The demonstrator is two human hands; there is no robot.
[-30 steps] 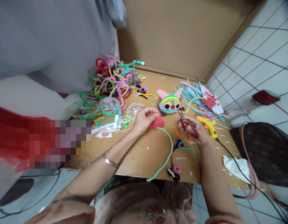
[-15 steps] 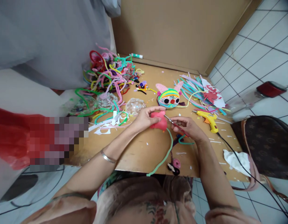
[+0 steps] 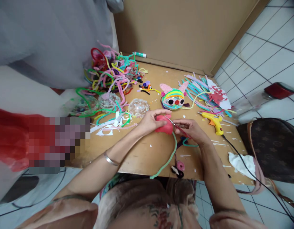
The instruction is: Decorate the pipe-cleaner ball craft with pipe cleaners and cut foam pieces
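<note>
My left hand point(image 3: 153, 121) pinches a red sheet piece point(image 3: 165, 126), paper or foam, above the table. In my right hand point(image 3: 188, 128) is a pair of red-handled scissors point(image 3: 181, 128), closed around the handles, with the blades at the sheet's upper right edge. A pale green pipe cleaner point(image 3: 172, 156) trails below the red piece to the table's front edge. Just beyond my hands sits a striped ball with pink ears and black eyes point(image 3: 174, 99). Near the front edge lie black and pink bits point(image 3: 177, 170).
Tangled pipe cleaners point(image 3: 113, 73) and a clear ball point(image 3: 139, 108) lie at the left. At the right are a yellow glue gun point(image 3: 215, 122) with its cord, more pipe cleaners point(image 3: 196, 89), a crumpled tissue point(image 3: 242, 163) and a brown bag point(image 3: 277, 149).
The red piece and my left hand have shifted slightly right. The scissors blades sit a little further over the red piece's edge.
</note>
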